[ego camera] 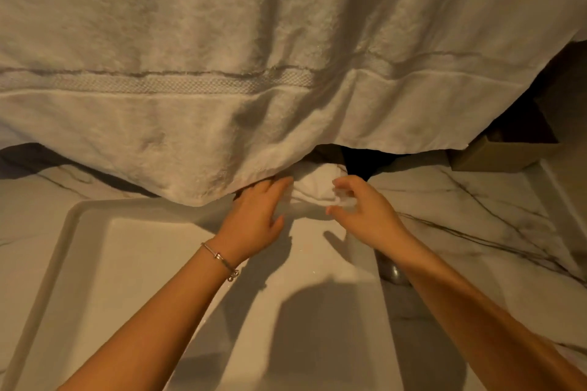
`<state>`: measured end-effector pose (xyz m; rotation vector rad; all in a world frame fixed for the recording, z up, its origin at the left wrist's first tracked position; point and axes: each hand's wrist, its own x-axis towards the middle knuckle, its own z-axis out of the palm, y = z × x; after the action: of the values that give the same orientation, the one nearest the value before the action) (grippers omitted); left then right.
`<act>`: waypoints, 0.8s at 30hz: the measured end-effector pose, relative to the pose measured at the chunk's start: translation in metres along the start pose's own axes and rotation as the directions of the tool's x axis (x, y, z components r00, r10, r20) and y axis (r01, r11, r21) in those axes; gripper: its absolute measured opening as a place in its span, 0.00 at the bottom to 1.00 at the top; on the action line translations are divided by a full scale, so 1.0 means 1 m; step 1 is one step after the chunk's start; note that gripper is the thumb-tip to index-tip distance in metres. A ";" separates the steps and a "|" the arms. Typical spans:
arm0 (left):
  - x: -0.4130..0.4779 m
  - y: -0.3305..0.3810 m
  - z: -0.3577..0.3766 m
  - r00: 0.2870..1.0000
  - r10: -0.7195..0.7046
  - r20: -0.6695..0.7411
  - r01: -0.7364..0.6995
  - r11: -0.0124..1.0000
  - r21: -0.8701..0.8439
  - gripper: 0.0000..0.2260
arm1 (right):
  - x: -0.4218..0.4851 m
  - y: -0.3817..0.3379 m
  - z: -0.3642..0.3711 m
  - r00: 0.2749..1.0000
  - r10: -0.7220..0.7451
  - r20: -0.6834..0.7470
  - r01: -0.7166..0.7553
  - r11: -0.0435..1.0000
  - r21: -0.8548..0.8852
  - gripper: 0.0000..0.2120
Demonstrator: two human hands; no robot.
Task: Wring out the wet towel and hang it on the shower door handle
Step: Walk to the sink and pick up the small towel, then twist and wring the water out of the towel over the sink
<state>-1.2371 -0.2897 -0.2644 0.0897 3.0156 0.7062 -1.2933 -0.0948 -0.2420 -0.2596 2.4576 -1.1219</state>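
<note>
A small white towel (313, 186) lies bunched at the back rim of the sink (95, 232). My left hand (257, 216), with a bracelet on its wrist, is flat with fingers extended; its fingertips touch the bunched towel's left side, just under the hem of a big hanging towel (222, 41). My right hand (359, 209) hovers at the bundle's right side with fingers curled and apart, holding nothing. The shower door handle is not in view.
The big white towel fills the whole upper half and hides what is behind it. A marble counter (476, 216) surrounds the white rectangular sink. A tan box (495, 154) stands at the back right. A round metal fitting (394, 271) sits under my right forearm.
</note>
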 end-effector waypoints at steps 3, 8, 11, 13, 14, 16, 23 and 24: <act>0.033 -0.011 0.012 0.996 -0.037 0.080 0.028 0.994 0.102 0.32 | 0.039 0.006 0.011 0.975 -0.181 0.132 0.219 0.890 -0.399 0.34; 0.056 -0.025 0.029 0.995 -0.084 0.053 0.081 0.995 0.062 0.27 | 0.069 0.009 0.025 0.960 -0.230 0.160 0.276 0.686 -0.673 0.25; 0.055 -0.025 0.035 0.996 -0.086 -0.002 0.085 0.992 0.089 0.19 | 0.068 0.008 0.030 0.963 -0.248 0.107 0.249 0.667 -0.702 0.23; 0.048 -0.025 0.033 0.997 -0.071 0.015 0.070 0.997 0.034 0.15 | 0.061 0.008 0.027 0.946 -0.300 0.123 0.300 0.665 -0.684 0.24; 0.043 -0.026 0.031 0.998 -0.055 0.034 0.055 0.998 -0.001 0.14 | 0.055 0.008 0.025 0.937 -0.317 0.146 0.329 0.663 -0.673 0.25; 0.034 -0.025 0.023 0.998 0.003 0.055 -0.002 1.000 -0.013 0.15 | 0.040 0.006 0.019 0.918 -0.349 0.189 0.379 0.633 -0.675 0.26; 0.004 0.007 -0.028 0.828 -0.029 0.560 0.197 0.950 -0.241 0.21 | -0.016 -0.021 0.007 0.823 -0.510 0.251 0.488 0.408 -0.772 0.22; -0.001 0.010 -0.037 0.740 0.021 0.672 0.284 0.896 -0.341 0.20 | -0.023 -0.025 0.003 0.813 -0.528 0.245 0.489 0.390 -0.780 0.21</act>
<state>-1.2374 -0.2976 -0.2266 0.0800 2.1088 1.0315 -1.2713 -0.1060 -0.2180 -1.3794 2.8405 0.0122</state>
